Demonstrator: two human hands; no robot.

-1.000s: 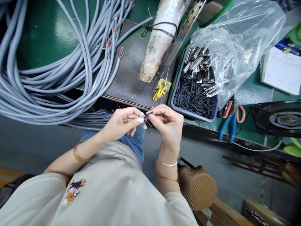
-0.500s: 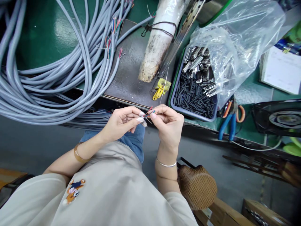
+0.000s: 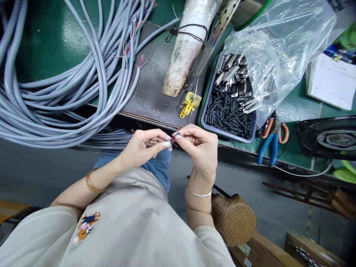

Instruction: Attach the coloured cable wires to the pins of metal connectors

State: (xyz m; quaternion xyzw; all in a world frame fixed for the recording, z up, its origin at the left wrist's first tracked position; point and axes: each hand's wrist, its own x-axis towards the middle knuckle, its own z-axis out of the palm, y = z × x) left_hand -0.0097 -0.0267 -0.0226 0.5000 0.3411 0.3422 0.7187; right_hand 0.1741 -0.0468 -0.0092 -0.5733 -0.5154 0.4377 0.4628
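Thin coloured wires, red, blue and green among them, lie between my two hands just off the table's front edge. My left hand pinches them from the left, thumb against the fingers, with a whitish scrap showing beneath its fingertips. From the right, my right hand pinches the wires' free ends, thumb and forefinger close to the left thumb. What the wires join to is hidden by the hands. Grey cables with stripped, coloured ends are heaped at the left.
A blue-rimmed bin holds black tubes and metal connectors, with a plastic bag over it. Blue-handled pliers lie to its right. A wrapped white roll and yellow clips are on the dark board. A stool stands behind.
The fingertips have drawn slightly closer together, and less of the coloured wires shows between them. My right wrist has shifted a little to the right.
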